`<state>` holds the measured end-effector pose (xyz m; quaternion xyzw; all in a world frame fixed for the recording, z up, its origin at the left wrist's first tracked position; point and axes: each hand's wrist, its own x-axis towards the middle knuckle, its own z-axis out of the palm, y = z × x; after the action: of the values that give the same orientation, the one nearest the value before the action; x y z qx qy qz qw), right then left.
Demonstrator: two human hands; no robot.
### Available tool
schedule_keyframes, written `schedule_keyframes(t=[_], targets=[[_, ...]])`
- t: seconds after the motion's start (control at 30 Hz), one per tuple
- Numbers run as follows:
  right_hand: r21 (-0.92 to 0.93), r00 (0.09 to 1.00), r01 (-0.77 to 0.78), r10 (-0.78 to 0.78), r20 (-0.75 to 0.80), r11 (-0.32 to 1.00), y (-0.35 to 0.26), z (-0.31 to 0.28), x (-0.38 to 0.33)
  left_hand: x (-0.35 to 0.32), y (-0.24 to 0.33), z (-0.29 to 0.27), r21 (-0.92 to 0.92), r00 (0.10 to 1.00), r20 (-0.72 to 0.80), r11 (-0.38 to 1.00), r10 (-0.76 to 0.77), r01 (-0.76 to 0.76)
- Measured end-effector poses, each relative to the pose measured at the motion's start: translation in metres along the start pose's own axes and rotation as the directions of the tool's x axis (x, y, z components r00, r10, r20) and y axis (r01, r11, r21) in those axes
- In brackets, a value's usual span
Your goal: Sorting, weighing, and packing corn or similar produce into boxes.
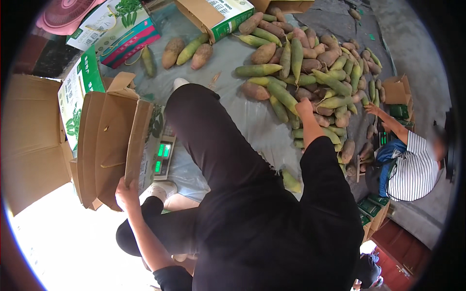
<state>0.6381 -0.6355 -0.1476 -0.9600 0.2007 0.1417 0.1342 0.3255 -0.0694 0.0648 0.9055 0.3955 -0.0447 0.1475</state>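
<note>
- Brown cardboard box stood open on its end at the person's left, and the left hand was clamped on the lower edge of one flap
- right hand reached out to the heap of bamboo shoots on the grey sheet; it touched a green shoot at the near edge, but whether the fingers had closed on it I could not tell
- hands were well apart, one on each side of the raised knee in black trousers
- a scale with a green lit display sat on the sheet just beside the box, partly hidden by its flap
- risk, as I judged it: the box was held by one flap only (thin card, bending already), so it could tip or fold and knock the scale
- a second risk: pulling a shoot from the foot of the heap could set the ones above rolling off the sheet
- counts: one brown box in hand; one scale; four shoots lying apart near the printed cartons; the main heap held far too many to count, several dozen at least
- printed green-and-white cartons: at least three in view
- one other person in a striped shirt crouched at the right, one hand reaching toward the heap
</note>
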Motion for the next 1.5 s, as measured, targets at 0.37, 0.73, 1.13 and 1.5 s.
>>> schedule_keyframes(t=[0.37, 0.73, 1.13, 1.5], targets=[[-0.099, 0.994, -0.018, 0.029, 0.11, 0.995, 0.022, 0.014, 0.0, 0.001, 0.0, 0.008, 0.019, 0.998, -0.047, 0.999, 0.052, -0.051], [0.044, 0.976, -0.164, 0.155, 0.152, 0.985, 0.015, 0.054, -0.028, 0.003, 0.007, -0.001, 0.031, 0.999, -0.01, 0.999, -0.038, 0.039], [0.685, 0.903, -0.42, 0.199, 0.381, 0.596, 0.01, 0.071, -0.05, 0.001, -0.011, -0.008, 0.064, 0.993, -0.072, 0.993, -0.09, 0.095], [0.439, 0.984, -0.134, 0.067, 0.164, 0.889, 0.025, 0.032, -0.051, 0.018, -0.022, -0.007, 0.011, 0.997, -0.041, 0.997, -0.071, 0.071]])
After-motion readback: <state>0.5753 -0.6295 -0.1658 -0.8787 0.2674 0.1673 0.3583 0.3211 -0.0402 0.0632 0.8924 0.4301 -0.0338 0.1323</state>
